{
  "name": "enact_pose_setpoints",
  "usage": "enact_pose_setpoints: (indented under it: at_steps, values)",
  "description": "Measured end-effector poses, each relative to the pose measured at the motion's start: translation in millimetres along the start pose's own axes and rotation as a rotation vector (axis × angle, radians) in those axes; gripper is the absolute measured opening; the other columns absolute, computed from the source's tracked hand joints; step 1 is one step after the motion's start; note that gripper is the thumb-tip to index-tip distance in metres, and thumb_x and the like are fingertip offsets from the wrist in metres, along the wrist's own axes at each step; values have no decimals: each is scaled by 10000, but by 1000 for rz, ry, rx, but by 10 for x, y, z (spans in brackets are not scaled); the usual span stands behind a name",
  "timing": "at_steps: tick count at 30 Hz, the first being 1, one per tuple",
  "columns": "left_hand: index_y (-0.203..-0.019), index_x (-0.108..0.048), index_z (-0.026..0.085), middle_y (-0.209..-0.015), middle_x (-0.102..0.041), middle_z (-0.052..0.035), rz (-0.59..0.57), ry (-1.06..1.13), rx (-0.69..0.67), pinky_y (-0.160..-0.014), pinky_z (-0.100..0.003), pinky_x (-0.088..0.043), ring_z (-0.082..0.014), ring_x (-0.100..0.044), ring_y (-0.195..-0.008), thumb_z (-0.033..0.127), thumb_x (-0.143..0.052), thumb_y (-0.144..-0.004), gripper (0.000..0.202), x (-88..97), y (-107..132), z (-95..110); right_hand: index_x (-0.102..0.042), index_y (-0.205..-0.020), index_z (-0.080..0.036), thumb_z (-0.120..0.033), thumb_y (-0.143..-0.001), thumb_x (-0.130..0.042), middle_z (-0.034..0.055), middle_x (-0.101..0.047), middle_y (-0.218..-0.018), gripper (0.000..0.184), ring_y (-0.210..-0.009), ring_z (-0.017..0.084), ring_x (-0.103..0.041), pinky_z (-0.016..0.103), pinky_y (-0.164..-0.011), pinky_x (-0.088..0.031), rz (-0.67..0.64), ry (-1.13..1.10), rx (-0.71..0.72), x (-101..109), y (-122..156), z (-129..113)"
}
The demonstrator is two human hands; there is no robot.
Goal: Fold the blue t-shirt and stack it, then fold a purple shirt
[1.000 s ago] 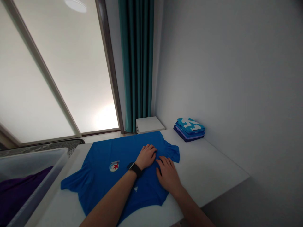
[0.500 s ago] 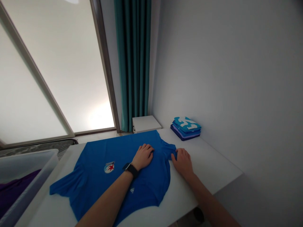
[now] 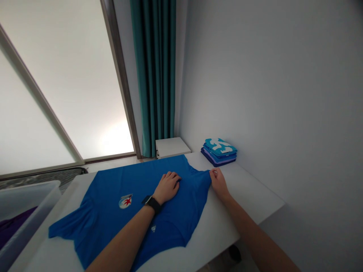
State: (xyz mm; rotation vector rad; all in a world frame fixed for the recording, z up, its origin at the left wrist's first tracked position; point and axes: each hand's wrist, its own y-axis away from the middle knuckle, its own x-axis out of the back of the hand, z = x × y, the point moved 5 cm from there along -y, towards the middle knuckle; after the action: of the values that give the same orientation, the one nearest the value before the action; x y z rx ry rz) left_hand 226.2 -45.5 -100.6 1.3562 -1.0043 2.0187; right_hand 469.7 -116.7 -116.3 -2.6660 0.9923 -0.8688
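A blue T-shirt (image 3: pixel 110 223) is spread over the white table (image 3: pixel 244 196), a round badge with a red star on its front and a small white logo closer to me. Flat on the cloth, towards the right sleeve, rests my left hand (image 3: pixel 167 187), fingers stretched out, a black watch (image 3: pixel 151 203) on its wrist. My right hand (image 3: pixel 219 182) pinches the end of the right sleeve (image 3: pixel 202 181) and draws it taut. The left sleeve (image 3: pixel 64 226) lies out near the table's left side. My left forearm covers part of the shirt.
A stack of folded clothes (image 3: pixel 218 155) sits by the wall at the table's far right. Left of the table, a pale plastic bin (image 3: pixel 42 204) holds purple cloth (image 3: pixel 17 223). Beyond the far edge stands a small white cabinet (image 3: pixel 172 146) below a teal curtain (image 3: pixel 159 94).
My right hand has closed on the sleeve's end and pulled it outward, so the sleeve is now stretched straighter. My left hand has stayed flat on the shirt. The view has shifted slightly.
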Motion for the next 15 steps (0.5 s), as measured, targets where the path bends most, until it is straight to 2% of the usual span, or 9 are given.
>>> enact_pose_setpoints:
  at_steps: [4,7,11,15]
  values:
    - [-1119,-618,227,-1140,-602,-72,-2,-4,-1,-907,-415,-404,-240,-515,-1045,235,-387,-941,291,5,0,4,-487,-1068,-177,-417,-860,-408,-22,-536,-668,327,-561,169,-497,278,-559,-392,59,-31,-40,77,-168,83]
    - [-1117,-618,224,-1135,-606,-70,0,-7,-5,-898,-414,-406,-240,-518,-1042,234,-389,-943,288,14,1,11,-489,-1172,-171,-332,-891,-382,-28,-534,-635,341,-581,182,-521,290,-616,-379,0,245,-14,106,-139,115]
    - [-1127,-618,228,-1137,-607,-70,-10,-5,-11,-892,-405,-409,-242,-518,-1047,239,-393,-944,290,19,-2,20,-574,-1128,-188,-189,-907,-367,52,-648,-766,303,-763,208,-598,329,-760,-347,-176,709,90,67,1,120]
    - [-1125,-616,227,-1134,-610,-69,-3,-17,-17,-890,-406,-406,-242,-517,-1042,232,-394,-944,286,19,-8,23,-595,-1123,-200,-175,-925,-372,79,-692,-909,299,-914,223,-596,339,-812,-319,-182,826,109,63,65,84]
